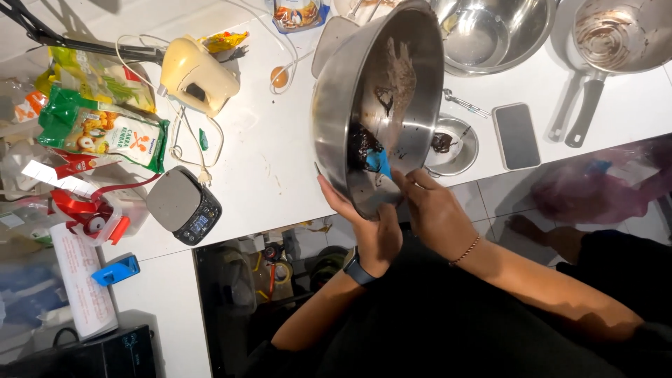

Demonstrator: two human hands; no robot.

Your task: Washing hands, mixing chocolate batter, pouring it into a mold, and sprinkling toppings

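1. Low centre of the frame: left hand (367,227), a dark watch on its wrist, cupped under the lower rim of a large steel mixing bowl (378,105), fingers closed against the outside wall, bearing the bowl.
2. Just right of it: right hand (434,213), a thin bead bracelet at the wrist, reaching over the bowl's near edge, fingers pinched on a blue spatula (379,162) whose blade lies inside the bowl.
3. Centre of the frame: mixing bowl tipped steeply onto its side above the edge of the white counter (266,161), opening turned rightward, dark chocolate batter (360,143) smeared low on the inner wall, thinner streaks higher up.
4. Just right of the bowl, on the counter: small round steel dish (451,145) with a dab of the same dark mix, partly behind the bowl's rim.
5. Further right: dark smartphone (516,136) lying flat, face up.
6. Left of centre, near the counter edge: grey digital kitchen scale (183,205).
7. Left edge: green snack packets (98,133) and a red tape dispenser (94,217).
8. Upper left: cream hand mixer (196,73) lying on its side, white cord looped beside it.
9. Top right: a second steel bowl (490,35), then a saucepan (619,35) with brown residue, handle pointing down the frame.
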